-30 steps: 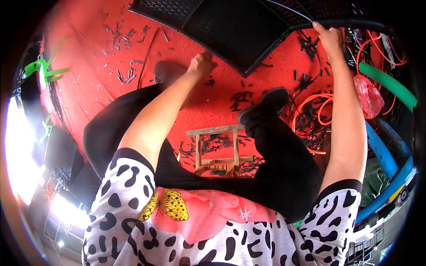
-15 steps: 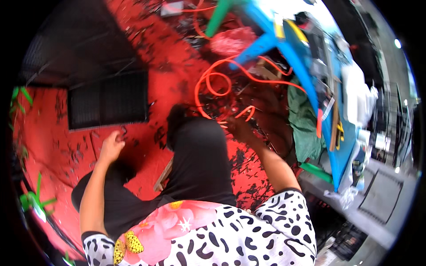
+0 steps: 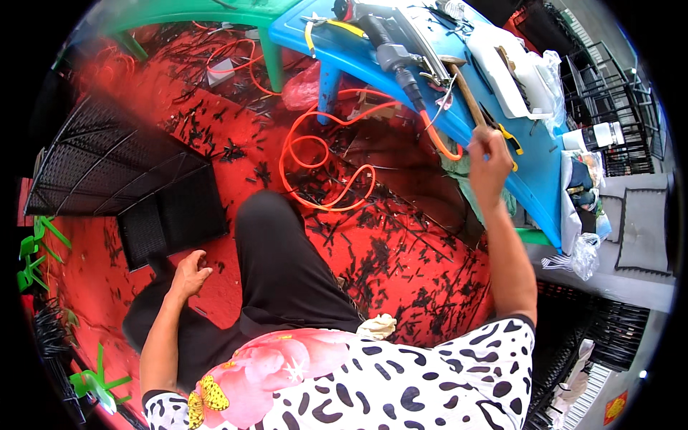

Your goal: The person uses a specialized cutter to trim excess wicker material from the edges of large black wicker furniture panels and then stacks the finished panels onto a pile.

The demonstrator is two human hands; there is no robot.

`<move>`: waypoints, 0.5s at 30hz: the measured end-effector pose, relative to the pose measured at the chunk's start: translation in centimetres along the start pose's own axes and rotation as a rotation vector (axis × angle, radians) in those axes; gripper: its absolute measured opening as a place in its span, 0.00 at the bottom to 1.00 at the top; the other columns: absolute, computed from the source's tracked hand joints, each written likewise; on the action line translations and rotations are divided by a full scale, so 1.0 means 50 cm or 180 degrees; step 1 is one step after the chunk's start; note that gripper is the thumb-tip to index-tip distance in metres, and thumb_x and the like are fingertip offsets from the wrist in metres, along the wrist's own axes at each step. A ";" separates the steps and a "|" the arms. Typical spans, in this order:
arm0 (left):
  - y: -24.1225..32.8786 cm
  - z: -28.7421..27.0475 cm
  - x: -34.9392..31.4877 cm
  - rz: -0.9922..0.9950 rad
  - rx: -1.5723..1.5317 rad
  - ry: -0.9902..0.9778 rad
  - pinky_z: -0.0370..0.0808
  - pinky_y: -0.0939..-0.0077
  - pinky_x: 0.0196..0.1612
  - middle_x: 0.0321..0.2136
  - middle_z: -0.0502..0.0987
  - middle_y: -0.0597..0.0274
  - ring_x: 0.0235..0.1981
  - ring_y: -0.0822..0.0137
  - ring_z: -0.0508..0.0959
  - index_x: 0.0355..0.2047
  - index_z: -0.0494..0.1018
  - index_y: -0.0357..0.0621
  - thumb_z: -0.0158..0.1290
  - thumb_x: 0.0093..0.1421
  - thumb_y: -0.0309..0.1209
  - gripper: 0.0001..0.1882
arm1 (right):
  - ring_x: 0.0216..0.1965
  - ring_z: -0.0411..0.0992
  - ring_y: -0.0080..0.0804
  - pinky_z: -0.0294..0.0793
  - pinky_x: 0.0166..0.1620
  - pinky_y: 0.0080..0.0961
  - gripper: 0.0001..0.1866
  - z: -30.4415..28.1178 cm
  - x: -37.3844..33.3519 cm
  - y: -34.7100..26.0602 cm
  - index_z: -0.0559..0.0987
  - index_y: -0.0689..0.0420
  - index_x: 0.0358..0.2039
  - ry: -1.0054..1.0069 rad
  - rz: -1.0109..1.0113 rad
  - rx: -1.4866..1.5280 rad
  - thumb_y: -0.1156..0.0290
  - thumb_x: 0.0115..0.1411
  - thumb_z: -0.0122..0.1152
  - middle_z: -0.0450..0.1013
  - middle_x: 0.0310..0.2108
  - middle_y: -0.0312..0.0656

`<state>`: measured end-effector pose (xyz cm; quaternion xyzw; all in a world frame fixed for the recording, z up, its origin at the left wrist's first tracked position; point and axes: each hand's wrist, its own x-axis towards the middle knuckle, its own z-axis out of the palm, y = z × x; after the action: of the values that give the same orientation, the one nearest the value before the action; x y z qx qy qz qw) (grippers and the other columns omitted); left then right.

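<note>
My right hand [image 3: 489, 154] is closed on the end of the wooden handle of a hammer [image 3: 469, 94], which lies on the blue table [image 3: 527, 172]. Beside the hammer are yellow-handled pliers [image 3: 507, 136]. An air-powered nail or staple gun [image 3: 393, 54], joined to an orange hose [image 3: 438, 136], rests to the left of the hammer. My left hand [image 3: 190, 274] hangs above the red floor by my knee, its fingers loosely bent and apart, with nothing in it. Nearest to it is a black woven piece of furniture [image 3: 179, 208].
Orange hose loops and many black scraps [image 3: 387, 272] lie over the red floor covering [image 3: 215, 261]. A green table [image 3: 193, 11] adjoins the blue one. A white tray [image 3: 510, 79] and another pair of pliers [image 3: 337, 27] are on the blue table. Green stool legs [image 3: 100, 380] stick out at left.
My right hand has risen from the floor near the hose to the hammer handle on the table. The view has shifted toward the table. My left hand stays low, still empty.
</note>
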<state>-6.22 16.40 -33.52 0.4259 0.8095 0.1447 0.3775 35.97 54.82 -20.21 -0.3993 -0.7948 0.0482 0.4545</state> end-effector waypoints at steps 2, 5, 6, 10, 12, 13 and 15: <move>0.001 0.011 0.001 0.0131 -0.0053 -0.0036 0.71 0.72 0.36 0.30 0.73 0.51 0.32 0.60 0.74 0.41 0.66 0.34 0.54 0.44 0.29 0.22 | 0.19 0.69 0.25 0.67 0.24 0.19 0.03 -0.009 0.039 0.034 0.74 0.61 0.27 0.0167 -0.0147 -0.0237 0.78 0.49 0.53 0.70 0.21 0.40; -0.018 0.016 -0.017 0.0206 -0.0162 0.0024 0.71 0.72 0.36 0.29 0.73 0.50 0.31 0.60 0.75 0.41 0.66 0.34 0.54 0.43 0.29 0.23 | 0.18 0.70 0.27 0.69 0.25 0.21 0.09 0.011 0.083 0.023 0.75 0.62 0.31 -0.0310 0.1176 0.0068 0.72 0.49 0.55 0.72 0.21 0.44; -0.028 0.019 -0.031 0.0206 -0.0191 0.0029 0.71 0.72 0.36 0.29 0.73 0.50 0.31 0.60 0.75 0.41 0.66 0.34 0.54 0.43 0.29 0.23 | 0.18 0.68 0.22 0.67 0.23 0.18 0.10 0.037 0.092 0.024 0.75 0.62 0.30 -0.0534 0.1208 -0.0003 0.70 0.50 0.56 0.70 0.18 0.39; -0.073 0.017 -0.060 -0.0030 -0.0262 0.0094 0.72 0.73 0.34 0.28 0.74 0.51 0.28 0.62 0.75 0.41 0.67 0.33 0.54 0.43 0.30 0.23 | 0.20 0.70 0.24 0.71 0.22 0.18 0.19 0.119 0.100 0.072 0.72 0.66 0.35 -0.0642 0.1326 -0.0564 0.64 0.47 0.60 0.71 0.22 0.41; -0.098 0.025 -0.084 -0.0112 -0.0397 0.0205 0.72 0.73 0.33 0.27 0.74 0.52 0.27 0.65 0.75 0.41 0.67 0.33 0.54 0.43 0.30 0.23 | 0.24 0.72 0.27 0.74 0.24 0.21 0.22 0.141 0.110 0.098 0.71 0.66 0.37 -0.0754 0.1213 -0.0983 0.64 0.45 0.62 0.72 0.27 0.44; -0.104 0.031 -0.096 -0.0158 -0.0440 0.0241 0.72 0.73 0.33 0.27 0.74 0.52 0.27 0.65 0.75 0.41 0.67 0.33 0.54 0.43 0.30 0.23 | 0.26 0.73 0.28 0.74 0.25 0.21 0.24 0.147 0.118 0.101 0.71 0.65 0.39 -0.0984 0.1345 -0.1012 0.65 0.43 0.63 0.72 0.28 0.45; -0.114 0.034 -0.121 -0.0304 -0.0604 0.0304 0.72 0.74 0.32 0.27 0.74 0.53 0.27 0.65 0.75 0.41 0.67 0.34 0.55 0.43 0.30 0.23 | 0.38 0.70 0.48 0.69 0.40 0.36 0.20 0.156 0.126 0.129 0.73 0.62 0.32 -0.1038 0.1092 -0.1437 0.63 0.40 0.59 0.71 0.34 0.52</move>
<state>-6.15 8.06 -34.86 0.3418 0.8286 0.2226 0.3836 32.16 65.69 -23.28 -0.6052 -0.7688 0.0099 0.2065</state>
